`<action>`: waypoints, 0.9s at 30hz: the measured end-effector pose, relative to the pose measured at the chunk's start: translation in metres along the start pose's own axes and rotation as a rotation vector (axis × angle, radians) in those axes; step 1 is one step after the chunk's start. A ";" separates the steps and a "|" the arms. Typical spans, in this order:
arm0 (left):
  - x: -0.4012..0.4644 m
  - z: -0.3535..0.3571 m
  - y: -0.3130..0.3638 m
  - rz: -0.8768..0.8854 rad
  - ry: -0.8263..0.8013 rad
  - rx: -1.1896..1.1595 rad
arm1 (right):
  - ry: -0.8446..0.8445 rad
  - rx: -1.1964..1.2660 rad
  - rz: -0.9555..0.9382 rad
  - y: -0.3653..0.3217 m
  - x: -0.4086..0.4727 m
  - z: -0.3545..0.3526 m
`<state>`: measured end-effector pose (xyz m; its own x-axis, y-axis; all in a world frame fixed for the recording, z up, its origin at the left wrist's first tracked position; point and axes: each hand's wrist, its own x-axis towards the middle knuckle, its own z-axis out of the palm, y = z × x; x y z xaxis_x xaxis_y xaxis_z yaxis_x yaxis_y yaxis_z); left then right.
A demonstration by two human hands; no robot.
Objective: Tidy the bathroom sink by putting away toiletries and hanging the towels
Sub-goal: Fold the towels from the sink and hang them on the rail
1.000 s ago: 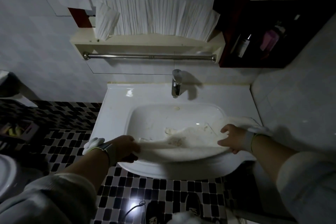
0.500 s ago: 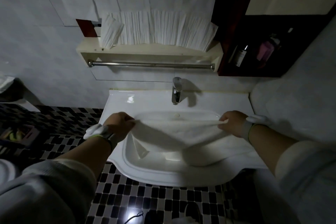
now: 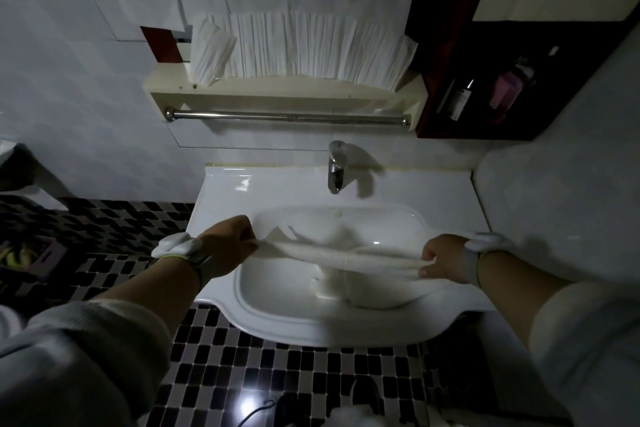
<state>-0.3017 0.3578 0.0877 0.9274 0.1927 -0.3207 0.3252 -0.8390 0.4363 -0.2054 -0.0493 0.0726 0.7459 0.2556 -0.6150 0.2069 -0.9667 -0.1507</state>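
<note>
A white towel is stretched flat between my two hands above the white sink. My left hand grips its left end over the basin's left rim. My right hand pinches the right end near the sink's right side. The lower part of the towel hangs down into the basin. A bare metal towel rail runs under the cream shelf on the wall behind the tap.
White pleated cloth lies along the shelf top. A dark cabinet at the right holds a dark bottle and a pink bottle. Black-and-white mosaic floor spreads below. A tiled ledge stands to the right.
Both hands lifted the towel out of the basin and pulled it taut; its upper edge has folded into a narrow band. The view moved closer to the wall.
</note>
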 end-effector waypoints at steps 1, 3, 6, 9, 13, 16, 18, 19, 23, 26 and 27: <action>-0.002 0.006 -0.004 0.010 -0.037 0.019 | -0.026 -0.009 0.012 -0.001 -0.004 0.005; -0.004 0.020 -0.017 0.003 -0.103 0.036 | -0.068 -0.014 0.034 -0.002 -0.004 0.022; -0.005 0.043 -0.036 0.003 -0.133 0.035 | -0.120 0.009 0.047 -0.001 0.001 0.047; -0.005 0.062 -0.047 -0.061 -0.145 -0.026 | -0.128 0.114 0.038 0.005 0.006 0.064; 0.001 0.086 -0.064 -0.228 -0.254 -0.212 | -0.115 0.301 0.088 0.009 0.012 0.086; 0.005 0.095 -0.072 -0.367 -0.305 -0.429 | -0.151 0.463 0.155 0.006 0.014 0.094; 0.004 0.100 -0.074 -0.422 -0.302 -0.534 | -0.150 0.600 0.209 0.003 0.013 0.098; 0.005 0.105 -0.077 -0.438 -0.300 -0.570 | -0.156 0.685 0.247 0.003 0.016 0.103; 0.013 0.122 -0.086 -0.452 -0.221 -0.649 | -0.126 1.069 0.392 0.000 0.030 0.119; 0.016 0.128 -0.082 -0.444 -0.201 -0.603 | -0.079 1.021 0.379 0.004 0.038 0.130; 0.016 0.129 -0.083 -0.442 -0.220 -0.571 | -0.075 0.985 0.359 0.005 0.041 0.136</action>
<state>-0.3373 0.3651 -0.0621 0.6494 0.2935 -0.7015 0.7593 -0.3014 0.5768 -0.2599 -0.0456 -0.0581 0.6133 -0.0171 -0.7897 -0.6502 -0.5786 -0.4924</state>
